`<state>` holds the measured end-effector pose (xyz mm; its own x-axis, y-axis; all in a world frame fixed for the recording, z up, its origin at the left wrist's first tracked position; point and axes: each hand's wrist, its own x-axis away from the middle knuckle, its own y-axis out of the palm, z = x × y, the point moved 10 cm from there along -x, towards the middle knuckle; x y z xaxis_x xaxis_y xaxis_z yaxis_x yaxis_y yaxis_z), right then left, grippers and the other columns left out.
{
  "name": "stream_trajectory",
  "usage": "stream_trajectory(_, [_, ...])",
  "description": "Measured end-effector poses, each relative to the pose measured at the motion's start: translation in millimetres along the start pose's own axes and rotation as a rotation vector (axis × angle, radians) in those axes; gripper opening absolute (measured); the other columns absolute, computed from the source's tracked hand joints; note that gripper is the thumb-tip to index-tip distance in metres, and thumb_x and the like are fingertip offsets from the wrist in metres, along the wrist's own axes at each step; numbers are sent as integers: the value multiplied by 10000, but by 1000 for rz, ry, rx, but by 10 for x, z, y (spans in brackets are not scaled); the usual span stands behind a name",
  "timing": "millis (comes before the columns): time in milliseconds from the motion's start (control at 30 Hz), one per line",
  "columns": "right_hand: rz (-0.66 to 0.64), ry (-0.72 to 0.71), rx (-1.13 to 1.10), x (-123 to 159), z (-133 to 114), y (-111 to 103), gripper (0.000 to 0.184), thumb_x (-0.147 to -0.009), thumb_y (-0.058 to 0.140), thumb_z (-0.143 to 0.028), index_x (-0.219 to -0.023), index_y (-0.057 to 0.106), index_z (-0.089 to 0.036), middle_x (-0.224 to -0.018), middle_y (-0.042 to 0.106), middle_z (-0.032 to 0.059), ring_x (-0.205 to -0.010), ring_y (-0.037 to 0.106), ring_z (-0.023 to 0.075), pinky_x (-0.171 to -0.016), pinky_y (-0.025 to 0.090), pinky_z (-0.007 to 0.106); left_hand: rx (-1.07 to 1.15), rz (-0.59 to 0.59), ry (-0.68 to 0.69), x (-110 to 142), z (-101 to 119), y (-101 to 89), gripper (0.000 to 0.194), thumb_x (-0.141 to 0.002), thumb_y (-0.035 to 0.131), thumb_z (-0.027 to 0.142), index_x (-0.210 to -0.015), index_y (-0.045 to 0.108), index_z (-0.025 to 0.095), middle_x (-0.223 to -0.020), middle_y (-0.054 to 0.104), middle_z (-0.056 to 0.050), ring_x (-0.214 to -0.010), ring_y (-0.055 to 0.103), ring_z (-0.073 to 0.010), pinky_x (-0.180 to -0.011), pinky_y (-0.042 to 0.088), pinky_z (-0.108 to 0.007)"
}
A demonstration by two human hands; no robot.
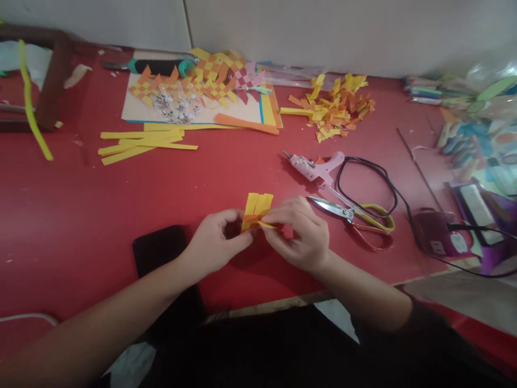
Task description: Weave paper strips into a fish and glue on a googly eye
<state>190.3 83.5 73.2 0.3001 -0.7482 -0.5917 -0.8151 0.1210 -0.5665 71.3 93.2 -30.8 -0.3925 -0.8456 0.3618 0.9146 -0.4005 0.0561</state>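
Between my two hands is a small piece of yellow paper strips (pixel 257 203), set side by side with a bit of orange across them. My left hand (pixel 216 237) pinches its left and lower edge between thumb and fingers. My right hand (pixel 301 231) grips its lower right side, where a short yellow end sticks out. The piece is held just above the red table (pixel 226 167), and my fingertips hide part of its lower edge. Loose yellow paper strips (pixel 141 144) lie further back on the left. An orange strip (pixel 246 124) rests to their right.
Scissors (pixel 347 213) and a pink glue gun (pixel 317 168) with a black cord lie right of my hands. A black phone (pixel 159 249) is by my left forearm. Woven paper shapes (pixel 218 81) and a heap of paper scraps (pixel 339 108) lie at the back.
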Motion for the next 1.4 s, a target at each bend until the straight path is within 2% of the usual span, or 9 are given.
stream_trajectory(100, [-6,90,-16,-7,80,-12,125,-810,671,-106,-861,645,-217,-726,643,-2,-655,579,143,-668,481,339,-1,-44,-12,17,-13,42,123,-751,676,279,-798,650,169,-740,620,0,-684,554,-141,-681,468,-284])
stream_trajectory(233, [5,156,15,8,152,-30,63,-809,669,-161,-833,655,-218,-791,579,15,-721,555,161,-698,479,362,1,-58,4,33,-2,66,106,-760,667,260,-816,651,172,-744,617,4,-706,563,-145,-685,466,-279])
stream_trajectory(333, [12,213,15,30,229,-43,18,-809,662,-210,-821,653,-220,-952,541,54,-889,562,207,-817,489,429,-36,-60,30,36,18,78,84,-757,667,231,-816,651,174,-747,620,6,-697,557,-141,-674,460,-271])
stream_trajectory(433, [-16,314,-165,64,344,-7,28,-823,656,-195,-836,638,-213,-1063,546,74,-1018,567,223,-901,489,440,-51,-77,42,45,37,93,87,-768,664,214,-847,661,177,-770,641,1,-681,554,-134,-647,450,-260])
stream_trajectory(567, [-77,501,-527,134,458,136,73,-864,631,-153,-833,594,-207,-867,614,20,-779,625,140,-710,533,308,-80,-19,150,62,185,26,70,-798,692,242,-812,664,179,-766,640,0,-699,560,-130,-663,447,-253])
stream_trajectory(667, [-38,555,-626,154,460,155,89,-856,655,-146,-826,591,-201,-821,617,5,-724,625,117,-646,524,260,-61,63,193,60,253,-59,129,-792,741,297,-794,685,180,-789,671,-10,-749,597,-141,-717,468,-256])
stream_trajectory(833, [-4,614,-608,199,499,170,110,-831,704,-181,-806,598,-198,-835,627,10,-710,611,109,-638,524,248,59,71,90,22,150,-75,157,-790,761,337,-803,725,184,-815,741,-7,-737,651,-140,-705,510,-238])
stream_trajectory(1200, [33,587,-520,150,522,74,92,-838,658,-161,-763,634,-208,-745,680,-11,-652,634,102,-603,533,231,58,61,64,26,157,-84,138,-801,751,325,-783,748,188,-774,758,-8,-690,668,-135,-659,527,-223])
stream_trajectory(1400, [45,653,-446,201,597,59,122,-795,720,-209,-723,621,-207,-682,669,-18,-571,605,96,-530,509,226,50,47,44,21,140,-74,196,-799,746,359,-735,724,174,-713,725,-8,-618,617,-119,-591,489,-218])
